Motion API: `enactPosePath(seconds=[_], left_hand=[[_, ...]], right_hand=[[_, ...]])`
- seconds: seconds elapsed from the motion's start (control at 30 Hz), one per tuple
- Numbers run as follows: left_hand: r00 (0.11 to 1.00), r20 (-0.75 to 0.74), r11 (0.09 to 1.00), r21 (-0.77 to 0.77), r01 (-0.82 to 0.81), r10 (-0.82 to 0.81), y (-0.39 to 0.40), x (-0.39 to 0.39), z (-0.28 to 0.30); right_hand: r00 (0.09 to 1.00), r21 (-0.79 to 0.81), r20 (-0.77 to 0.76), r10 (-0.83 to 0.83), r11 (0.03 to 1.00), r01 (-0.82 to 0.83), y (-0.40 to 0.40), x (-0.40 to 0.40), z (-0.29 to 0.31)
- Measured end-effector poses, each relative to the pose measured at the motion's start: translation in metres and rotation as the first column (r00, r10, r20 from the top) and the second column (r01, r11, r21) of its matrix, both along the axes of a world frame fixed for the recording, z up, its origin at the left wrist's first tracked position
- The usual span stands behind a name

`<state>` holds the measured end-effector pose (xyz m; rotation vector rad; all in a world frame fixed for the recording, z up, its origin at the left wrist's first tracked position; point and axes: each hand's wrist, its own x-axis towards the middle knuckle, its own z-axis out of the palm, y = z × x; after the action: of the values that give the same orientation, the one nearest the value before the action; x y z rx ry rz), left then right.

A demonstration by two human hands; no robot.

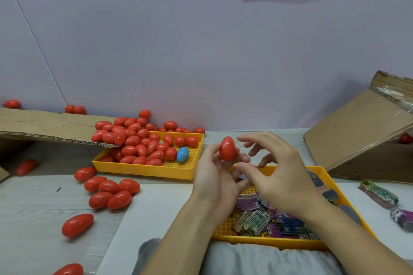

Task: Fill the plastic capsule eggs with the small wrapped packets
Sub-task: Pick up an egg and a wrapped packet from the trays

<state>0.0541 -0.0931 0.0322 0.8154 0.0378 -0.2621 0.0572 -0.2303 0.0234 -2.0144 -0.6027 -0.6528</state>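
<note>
A closed red plastic capsule egg (pixel 228 149) stands pointed end up, pinched in the curled fingers of the left hand (pixel 215 176) above the near yellow plastic tray (pixel 266 240) of small wrapped packets (pixel 252 222). The right hand (pixel 281 176) hovers beside it, fingers loosely spread, holding nothing.

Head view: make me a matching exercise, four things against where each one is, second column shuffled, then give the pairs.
Things
1. blue egg
2. wrapped packets
3. held red egg
4. cardboard box

Places
A. in the left hand, below the open right hand
B. far yellow tray, among red eggs
C. tipped over at the right
D. near yellow tray

Pairs: 1-B, 2-D, 3-A, 4-C
</note>
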Motion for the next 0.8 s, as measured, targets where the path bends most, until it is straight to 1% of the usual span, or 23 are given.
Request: enactPosePath(seconds=[0.07, 0.13, 0.23, 0.33, 0.4, 0.5, 0.53, 0.6, 0.67, 0.8], left_hand=[[0.99, -0.022, 0.989, -0.048, -0.14, 0.139, 0.007, 0.003, 0.003], [0.971, -0.023, 0.97, -0.042, -0.239, 0.238, 0.015, 0.006, 0.005], [0.94, 0.002, 0.94, 0.003, -0.342, 0.342, 0.024, 0.01, 0.004], [0.909, 0.075, 0.901, 0.124, -0.416, 0.41, 0.025, 0.012, 0.0], [0.888, 0.125, 0.868, 0.187, -0.459, 0.443, 0.024, 0.013, -0.002], [0.873, 0.153, 0.85, 0.204, -0.487, 0.463, 0.024, 0.013, -0.004], [0.87, 0.16, 0.847, 0.203, -0.491, 0.466, 0.024, 0.014, -0.005], [0.868, 0.183, 0.843, 0.213, -0.493, 0.461, 0.024, 0.014, -0.006], [0.869, 0.197, 0.842, 0.223, -0.491, 0.454, 0.022, 0.014, -0.006], [0.873, 0.2, 0.843, 0.238, -0.483, 0.444, 0.02, 0.014, -0.007]], right_hand=[[0.999, 0.082, -0.023, -0.031, 0.996, 0.033, -0.003, 0.001, 0.0], [0.996, 0.091, -0.044, -0.083, 0.992, 0.087, -0.006, 0.004, 0.0], [0.987, -0.039, -0.101, -0.121, 0.992, 0.118, -0.009, 0.006, -0.002], [0.98, -0.239, -0.142, -0.136, 0.966, 0.099, -0.009, 0.005, -0.003], [0.975, -0.363, -0.176, -0.134, 0.93, 0.062, -0.009, 0.003, -0.001], [0.955, -0.452, -0.291, -0.053, 0.887, -0.088, -0.005, -0.003, 0.004], [0.943, -0.487, -0.33, -0.032, 0.862, -0.141, -0.003, -0.005, 0.005], [0.923, -0.572, -0.383, -0.044, 0.796, -0.199, 0.002, -0.009, 0.007], [0.913, -0.617, -0.399, -0.08, 0.761, -0.203, 0.005, -0.012, 0.011], [0.916, -0.629, -0.391, -0.089, 0.752, -0.195, 0.006, -0.015, 0.014]])
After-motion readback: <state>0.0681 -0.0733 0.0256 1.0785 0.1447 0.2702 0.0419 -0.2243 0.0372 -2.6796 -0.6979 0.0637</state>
